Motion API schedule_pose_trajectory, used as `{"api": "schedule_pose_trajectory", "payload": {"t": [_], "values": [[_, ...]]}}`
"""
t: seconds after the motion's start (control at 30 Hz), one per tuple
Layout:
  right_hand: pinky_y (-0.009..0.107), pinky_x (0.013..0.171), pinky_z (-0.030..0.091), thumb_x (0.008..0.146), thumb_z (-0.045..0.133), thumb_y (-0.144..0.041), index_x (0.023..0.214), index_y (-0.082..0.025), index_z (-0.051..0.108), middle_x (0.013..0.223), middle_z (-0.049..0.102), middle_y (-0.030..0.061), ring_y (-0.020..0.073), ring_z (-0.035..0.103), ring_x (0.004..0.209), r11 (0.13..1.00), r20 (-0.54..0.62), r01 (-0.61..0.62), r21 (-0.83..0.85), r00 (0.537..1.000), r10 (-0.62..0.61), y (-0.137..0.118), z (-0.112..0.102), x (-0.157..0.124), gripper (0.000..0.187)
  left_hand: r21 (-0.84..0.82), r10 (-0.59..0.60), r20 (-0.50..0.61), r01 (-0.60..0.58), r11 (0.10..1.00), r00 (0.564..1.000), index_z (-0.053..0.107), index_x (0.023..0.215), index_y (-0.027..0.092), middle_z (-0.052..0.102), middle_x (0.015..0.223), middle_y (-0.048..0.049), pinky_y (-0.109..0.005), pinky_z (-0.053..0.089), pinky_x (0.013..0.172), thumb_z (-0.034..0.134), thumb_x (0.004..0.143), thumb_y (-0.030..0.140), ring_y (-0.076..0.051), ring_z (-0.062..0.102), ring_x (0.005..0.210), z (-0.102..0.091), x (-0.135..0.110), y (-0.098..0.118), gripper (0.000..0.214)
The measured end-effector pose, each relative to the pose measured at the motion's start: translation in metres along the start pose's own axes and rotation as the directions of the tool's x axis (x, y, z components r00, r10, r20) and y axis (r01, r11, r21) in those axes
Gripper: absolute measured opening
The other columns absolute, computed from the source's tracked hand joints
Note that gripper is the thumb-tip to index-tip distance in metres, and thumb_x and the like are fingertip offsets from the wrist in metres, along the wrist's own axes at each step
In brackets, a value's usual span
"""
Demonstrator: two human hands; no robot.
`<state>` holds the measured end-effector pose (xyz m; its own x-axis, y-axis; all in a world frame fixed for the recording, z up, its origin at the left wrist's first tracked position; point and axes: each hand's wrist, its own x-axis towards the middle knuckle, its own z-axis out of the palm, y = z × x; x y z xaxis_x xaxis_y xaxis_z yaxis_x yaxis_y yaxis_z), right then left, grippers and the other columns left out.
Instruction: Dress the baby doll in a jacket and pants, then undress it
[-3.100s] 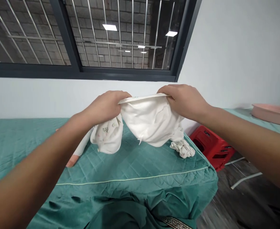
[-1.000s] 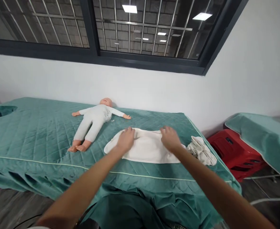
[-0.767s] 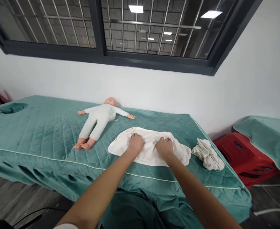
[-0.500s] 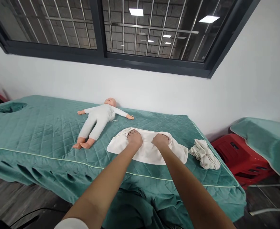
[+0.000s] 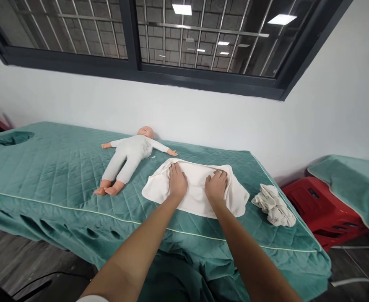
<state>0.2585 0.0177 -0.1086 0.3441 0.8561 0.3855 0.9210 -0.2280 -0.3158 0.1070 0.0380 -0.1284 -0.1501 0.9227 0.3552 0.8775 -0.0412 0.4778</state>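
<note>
A white cloth (image 5: 194,197), partly folded with a raised, rumpled far edge, lies on the green quilted bed cover. My left hand (image 5: 178,183) rests on its left half, fingers stretched toward the far edge and flat against the fabric. On the right half is my right hand (image 5: 216,185), its fingers slightly bent and apart, touching the cloth beside a fold. Some fingertips are hard to make out against the fabric. Left of the cloth, a baby doll (image 5: 128,152) in a white suit lies on its back with its arms spread.
A crumpled, pale printed cloth (image 5: 274,205) lies near the right end of the bed (image 5: 61,167). Red plastic stools (image 5: 323,209) stand beyond that end, by another green-covered surface (image 5: 354,180). A white wall and a barred window run behind. The bed has a hole at far left.
The cloth's far edge has moved away from me and the cloth shows wider. Both hands have gone from curled fingers to straighter ones. The view has shifted slightly.
</note>
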Motion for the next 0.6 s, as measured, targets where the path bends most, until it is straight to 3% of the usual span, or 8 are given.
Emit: {"api": "schedule_pose_trajectory", "payload": {"t": [0.13,0.33,0.6], "values": [[0.044,0.111,0.030,0.094,0.042,-0.023,0.117,-0.009,0.061,0.135,0.049,0.0245,0.0355,0.045,0.125,0.998,-0.004,0.062,0.018,0.998,-0.062,0.006,0.001,0.005,0.033,0.025,0.018,0.007,-0.018,1.000,1.000,0.028,0.156,0.001,0.036,0.161,-0.0244,-0.048,0.029,0.123,0.036,0.095,0.017,-0.034,0.033,0.150,0.001,0.005,-0.003,0.064],[0.047,0.115,0.025,0.095,0.043,-0.026,0.128,-0.004,0.056,0.141,0.046,0.0276,0.0391,0.040,0.132,0.997,0.036,0.080,0.016,0.996,-0.081,0.008,0.015,0.014,0.042,0.077,-0.052,0.019,0.050,0.996,0.998,0.032,0.154,0.002,0.043,0.155,-0.0255,-0.049,0.032,0.119,0.040,0.095,0.019,-0.037,0.039,0.144,0.005,0.016,0.005,0.062],[0.042,0.117,0.028,0.084,0.037,-0.008,0.139,0.000,0.045,0.144,0.047,0.0283,0.0357,0.041,0.137,0.997,0.046,-0.039,0.071,0.998,0.036,-0.001,0.033,0.034,0.056,-0.139,-0.115,-0.071,0.104,0.985,0.991,0.037,0.149,0.003,0.054,0.138,-0.0244,-0.044,0.035,0.118,0.037,0.091,0.009,-0.033,0.046,0.138,0.018,0.036,0.026,0.058]]}}
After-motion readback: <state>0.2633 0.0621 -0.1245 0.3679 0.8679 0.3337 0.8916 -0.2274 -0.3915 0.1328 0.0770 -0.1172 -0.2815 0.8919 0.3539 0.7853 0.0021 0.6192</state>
